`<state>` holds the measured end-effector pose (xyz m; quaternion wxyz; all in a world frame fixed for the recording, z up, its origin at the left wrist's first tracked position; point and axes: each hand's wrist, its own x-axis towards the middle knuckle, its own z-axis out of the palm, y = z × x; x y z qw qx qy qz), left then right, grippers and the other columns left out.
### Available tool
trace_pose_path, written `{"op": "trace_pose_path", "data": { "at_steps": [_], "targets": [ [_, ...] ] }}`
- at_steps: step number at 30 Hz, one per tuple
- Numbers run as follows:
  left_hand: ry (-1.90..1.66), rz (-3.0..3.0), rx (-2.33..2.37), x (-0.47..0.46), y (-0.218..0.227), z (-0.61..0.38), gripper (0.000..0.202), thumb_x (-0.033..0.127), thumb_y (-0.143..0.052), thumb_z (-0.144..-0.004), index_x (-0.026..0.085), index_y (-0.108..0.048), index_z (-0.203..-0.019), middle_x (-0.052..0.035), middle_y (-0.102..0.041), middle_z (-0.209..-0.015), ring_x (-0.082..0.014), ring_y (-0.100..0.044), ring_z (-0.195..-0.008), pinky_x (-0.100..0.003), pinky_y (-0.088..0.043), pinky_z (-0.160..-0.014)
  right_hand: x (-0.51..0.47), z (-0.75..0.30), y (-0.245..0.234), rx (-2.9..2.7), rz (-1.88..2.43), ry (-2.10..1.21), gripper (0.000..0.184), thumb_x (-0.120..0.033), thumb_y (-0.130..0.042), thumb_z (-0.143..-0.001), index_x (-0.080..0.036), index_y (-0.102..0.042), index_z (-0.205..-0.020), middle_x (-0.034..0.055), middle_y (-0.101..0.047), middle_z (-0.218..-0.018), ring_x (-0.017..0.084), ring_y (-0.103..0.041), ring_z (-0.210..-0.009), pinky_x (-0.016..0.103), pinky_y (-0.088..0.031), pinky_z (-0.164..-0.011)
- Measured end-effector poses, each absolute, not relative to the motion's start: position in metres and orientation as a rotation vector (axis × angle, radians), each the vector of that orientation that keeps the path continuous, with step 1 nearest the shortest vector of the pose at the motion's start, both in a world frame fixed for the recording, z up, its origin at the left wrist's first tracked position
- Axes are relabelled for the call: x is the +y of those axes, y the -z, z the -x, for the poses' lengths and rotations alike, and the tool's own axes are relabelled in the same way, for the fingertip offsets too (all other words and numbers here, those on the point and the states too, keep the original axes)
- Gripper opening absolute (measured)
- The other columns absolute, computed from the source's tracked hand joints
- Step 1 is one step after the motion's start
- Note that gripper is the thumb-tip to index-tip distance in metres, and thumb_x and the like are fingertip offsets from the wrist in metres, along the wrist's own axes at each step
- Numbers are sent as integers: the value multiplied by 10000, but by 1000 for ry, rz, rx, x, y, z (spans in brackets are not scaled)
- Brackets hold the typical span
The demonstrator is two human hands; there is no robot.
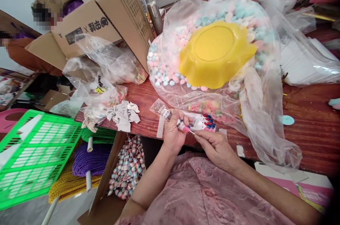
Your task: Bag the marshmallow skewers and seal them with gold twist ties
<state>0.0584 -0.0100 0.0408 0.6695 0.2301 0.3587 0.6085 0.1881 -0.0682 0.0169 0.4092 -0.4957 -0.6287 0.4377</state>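
Observation:
My left hand [174,130] is closed around a small clear printed bag [160,109], its top sticking out above the fingers. A pink and white end [183,127] shows below that hand. From it runs a thin white stick [192,132], pinched between the thumb and fingertips of my right hand [214,144]. Just behind my hands, a stack of clear printed bags [203,122] with pink, red and blue ends lies at the table edge. My fingers hide part of what is in the held bag.
An upturned yellow tray [216,53] sits on a big clear sack of pastel sweets [156,71]. Grey crumpled scraps [123,113] lie to its left. Below the table stands a carton of small wrapped pieces [127,168], beside a green basket [63,143]. A person [32,53] is at far left.

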Motion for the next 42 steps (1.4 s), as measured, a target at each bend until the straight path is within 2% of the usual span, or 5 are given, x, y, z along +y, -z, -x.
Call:
{"op": "trace_pose_path", "data": {
  "at_steps": [10, 30, 36, 39, 42],
  "targets": [
    [-1206, -575, 745, -22, -35, -79, 297, 337, -829, -736, 187, -593, -834, 22, -639, -824, -119, -617, -775, -278, -503, -821, -52, -184, -14, -1306, 1237, -1119, 342, -411, -512, -934, -194, -557, -673, -38, -461, -518, 98, -397, -476, 236, -339, -480],
    [-977, -740, 902, -31, -26, -76, 460, 603, -684, -806, 146, -732, -813, -2, -588, -628, -94, -488, -536, -220, -419, -551, -57, -185, -21, -1497, 1221, -1050, 340, -298, -471, -949, -191, -561, -640, -16, -542, -544, 109, -481, -486, 235, -414, -485],
    [-710, -762, 737, -26, -45, -51, 500, 645, -679, -788, 148, -676, -728, -58, -647, -706, -147, -588, -615, -258, -487, -592, -40, -237, -59, -2170, 1035, 49, 369, -154, -470, -956, -245, -624, -1278, 97, -696, -1221, 263, -624, -1168, 449, -482, -997],
    [-383, -814, 550, -28, -59, -42, 522, 685, -677, -759, 170, -625, -696, -56, -629, -678, -155, -585, -569, -268, -476, -554, -23, -250, -76, -2511, 658, 299, 335, -159, -410, -1001, -263, -624, -1237, 71, -701, -1199, 283, -567, -1258, 507, -412, -1044],
    [-172, -1078, 496, -32, -66, -35, 536, 672, -533, -865, 194, -551, -625, -35, -565, -606, -148, -520, -502, -272, -433, -522, -17, -250, -80, -2748, 442, 186, 301, -101, -379, -982, -195, -656, -1054, 69, -716, -939, 235, -670, -968, 457, -459, -946]
  ]
}}
